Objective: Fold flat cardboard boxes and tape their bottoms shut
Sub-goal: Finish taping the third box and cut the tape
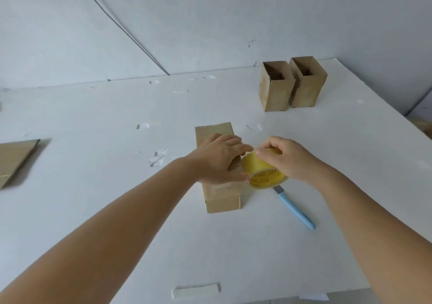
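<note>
Head view: white table (117,210), tape scraps (156,159), white wall (210,30).

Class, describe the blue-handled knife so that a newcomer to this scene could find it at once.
Start at the white table and find the cardboard box lying at its middle under the left hand. Just right of it the right hand grips a yellow tape roll. The knife lies flat beside the box, its blade tip under the roll: the only blue, slender thing there.
</note>
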Demonstrator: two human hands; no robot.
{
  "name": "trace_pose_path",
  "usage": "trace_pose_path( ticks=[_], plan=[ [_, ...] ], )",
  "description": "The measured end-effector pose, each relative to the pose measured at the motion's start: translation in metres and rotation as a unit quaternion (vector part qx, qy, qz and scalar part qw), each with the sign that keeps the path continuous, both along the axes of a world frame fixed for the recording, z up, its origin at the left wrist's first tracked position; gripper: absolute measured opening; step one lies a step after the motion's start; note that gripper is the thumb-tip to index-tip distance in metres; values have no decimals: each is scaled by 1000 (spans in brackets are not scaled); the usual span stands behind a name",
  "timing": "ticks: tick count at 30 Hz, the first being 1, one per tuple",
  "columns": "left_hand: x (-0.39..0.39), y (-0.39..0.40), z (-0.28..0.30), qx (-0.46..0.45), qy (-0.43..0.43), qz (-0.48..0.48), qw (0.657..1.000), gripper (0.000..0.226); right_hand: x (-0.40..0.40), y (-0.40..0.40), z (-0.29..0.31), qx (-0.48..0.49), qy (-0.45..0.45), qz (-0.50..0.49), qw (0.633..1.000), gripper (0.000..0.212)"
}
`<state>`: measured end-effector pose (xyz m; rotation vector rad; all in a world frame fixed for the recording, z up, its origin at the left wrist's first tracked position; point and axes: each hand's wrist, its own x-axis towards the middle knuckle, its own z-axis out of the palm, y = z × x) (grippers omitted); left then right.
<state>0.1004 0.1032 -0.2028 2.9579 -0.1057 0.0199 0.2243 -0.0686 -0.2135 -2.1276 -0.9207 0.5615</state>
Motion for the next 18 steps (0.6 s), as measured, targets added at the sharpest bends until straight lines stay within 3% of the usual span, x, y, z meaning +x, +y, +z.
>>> trace_pose_path(
  ticks=[3, 8, 12, 18],
  plan=[
    [-3, 7, -14, -16, -50, -6, 999, 67, 6, -16, -13, 34, 96, -11, 995, 28],
    [-4, 11, -19, -12, -56, -17, 998, 70, 2, -5, -17, 91, 137, -37, 986, 30],
    [-5, 13, -19, -18, -42, -23, 999, 65, 13, -4, -14, -123, -44, -28, 991, 38],
    [4, 15, 0, -48, 32, -13, 998, 73, 15, -1, -4, -151, -92, -24, 984, 36]
  ],
)
